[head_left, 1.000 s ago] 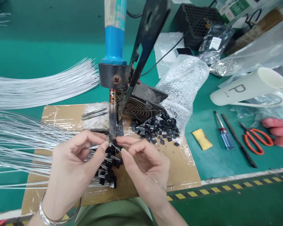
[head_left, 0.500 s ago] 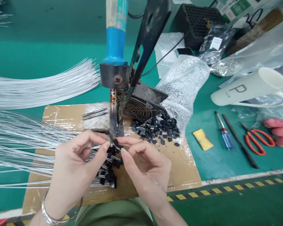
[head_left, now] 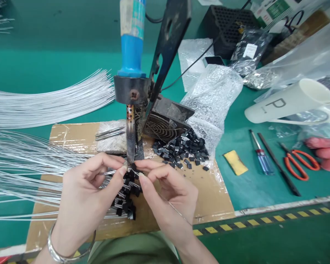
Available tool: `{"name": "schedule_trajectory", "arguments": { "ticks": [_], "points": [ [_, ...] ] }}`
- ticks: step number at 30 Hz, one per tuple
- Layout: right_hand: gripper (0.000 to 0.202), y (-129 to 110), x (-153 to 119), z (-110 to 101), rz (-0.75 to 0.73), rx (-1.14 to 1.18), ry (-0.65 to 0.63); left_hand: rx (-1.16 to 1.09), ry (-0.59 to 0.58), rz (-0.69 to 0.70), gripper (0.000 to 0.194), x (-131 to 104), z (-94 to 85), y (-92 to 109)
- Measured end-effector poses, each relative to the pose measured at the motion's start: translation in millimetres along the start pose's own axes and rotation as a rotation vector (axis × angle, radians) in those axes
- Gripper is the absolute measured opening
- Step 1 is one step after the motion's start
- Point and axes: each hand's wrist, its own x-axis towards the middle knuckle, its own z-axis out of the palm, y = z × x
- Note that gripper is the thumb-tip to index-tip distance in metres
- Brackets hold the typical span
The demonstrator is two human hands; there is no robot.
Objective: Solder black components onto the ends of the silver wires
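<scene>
A soldering iron [head_left: 132, 55] with a blue handle hangs tip-down in a black metal bracket [head_left: 165, 47]. Just left of its tip, my left hand [head_left: 90, 187] pinches a thin wire [head_left: 110, 172] between thumb and forefinger. On the other side, my right hand [head_left: 170, 194] is closed on a thin strand of solder wire [head_left: 178, 212], whose tail crosses the palm; its front end reaches the iron's tip. My fingertips partly hide the joint there. Beneath both hands lie wires with small black connectors [head_left: 129, 201] on their ends.
Loose black connectors [head_left: 181, 148] are heaped beside a small fan [head_left: 165, 124] on the cardboard [head_left: 209, 198]. Wire bundles [head_left: 49, 106] lie left. At right are a yellow sponge [head_left: 235, 162], a screwdriver [head_left: 264, 157], orange-handled pliers [head_left: 299, 163] and a white mug [head_left: 286, 102].
The whole view has shifted slightly, with the iron appearing a little further left. Both hands keep their grip and position at the iron's tip.
</scene>
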Motion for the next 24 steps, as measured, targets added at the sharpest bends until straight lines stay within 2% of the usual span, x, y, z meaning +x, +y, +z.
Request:
{"name": "schedule_trajectory", "arguments": {
  "ticks": [6, 13, 24],
  "points": [
    [0.021, -1.0, 0.0, 1.6, -0.007, -0.028, 0.024, 0.01, -0.012, -0.009, 0.008, -0.9, -1.1, 3.5],
    [0.02, -2.1, -0.2, 1.2, -0.033, -0.063, 0.012, 0.047, -0.038, 0.015, 0.009, -3.1, -1.6, -1.2],
    [0.019, -2.8, 0.2, 2.1, -0.087, -0.123, 0.014, 0.043, -0.018, 0.02, 0.008, -3.4, -1.9, 3.1]
  ]
}}
